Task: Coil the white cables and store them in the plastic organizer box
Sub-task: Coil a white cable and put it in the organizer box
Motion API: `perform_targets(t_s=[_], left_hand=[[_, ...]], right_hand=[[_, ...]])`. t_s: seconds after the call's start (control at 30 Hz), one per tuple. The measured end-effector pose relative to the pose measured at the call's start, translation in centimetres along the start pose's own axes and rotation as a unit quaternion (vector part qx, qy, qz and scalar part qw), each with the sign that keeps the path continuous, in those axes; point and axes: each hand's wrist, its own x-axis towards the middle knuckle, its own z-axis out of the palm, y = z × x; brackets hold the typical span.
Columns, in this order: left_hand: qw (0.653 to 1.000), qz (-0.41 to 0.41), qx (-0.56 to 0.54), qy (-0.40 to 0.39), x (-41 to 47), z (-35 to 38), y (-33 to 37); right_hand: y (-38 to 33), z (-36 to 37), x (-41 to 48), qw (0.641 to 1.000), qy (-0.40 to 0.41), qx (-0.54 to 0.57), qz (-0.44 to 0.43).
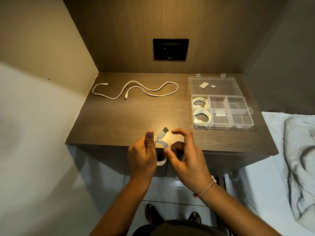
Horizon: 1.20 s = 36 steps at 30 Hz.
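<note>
My left hand (143,154) grips a coiled white cable (162,143) at the table's front edge, its USB plug sticking up between my hands. My right hand (185,155) pinches the coil's right side with thumb and fingers, the index finger raised. A second white cable (136,90) lies uncoiled and wavy at the back left of the table. The clear plastic organizer box (238,116) stands open at the back right, its lid (214,86) laid flat behind it. Two coiled white cables (202,109) fill its two left compartments.
The wooden table (127,120) is set in a niche with a wall on the left and a wood panel behind carrying a black socket plate (171,49). A bed with a white sheet (281,159) adjoins on the right. My feet show below.
</note>
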Motion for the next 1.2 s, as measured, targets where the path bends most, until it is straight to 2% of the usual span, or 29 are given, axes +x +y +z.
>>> perform_targets(t_s=[0.17,0.4,0.53,0.73,0.87,0.93,1.07,1.13,1.2], left_hand=[[0.998,0.035,0.045,-0.005,-0.2,0.3,-0.1],[0.997,0.075,0.02,0.007,-0.6,0.6,0.4],[0.995,0.104,0.008,0.006,-0.6,0.6,0.3],[0.985,0.172,-0.016,0.0,-0.6,0.5,0.3],[0.977,0.206,0.042,-0.023,-0.3,0.4,-0.1],[0.973,0.219,0.075,-0.022,0.0,0.3,-0.2],[0.984,0.172,0.043,-0.021,0.0,0.5,-0.2],[0.992,0.123,0.002,-0.02,-0.3,0.8,-0.2],[0.996,0.08,-0.022,-0.014,-0.7,1.1,-0.1]], right_hand=[[-0.3,-0.4,-0.3,0.984,-0.005,-0.17,-0.058],[-0.6,-0.5,-0.3,0.975,0.046,-0.209,-0.062],[-0.5,-0.8,0.0,0.981,-0.005,-0.192,-0.026],[-0.5,-1.2,0.8,0.989,-0.092,-0.102,0.06],[-0.2,-1.4,0.8,0.986,-0.105,-0.087,0.091],[-0.1,-1.2,0.6,0.985,-0.114,-0.042,0.124],[-0.2,-1.1,0.7,0.977,-0.105,0.055,0.178],[-0.2,-1.4,1.0,0.987,-0.075,-0.014,0.141],[-0.5,-1.8,1.0,0.986,-0.088,-0.106,0.097]])
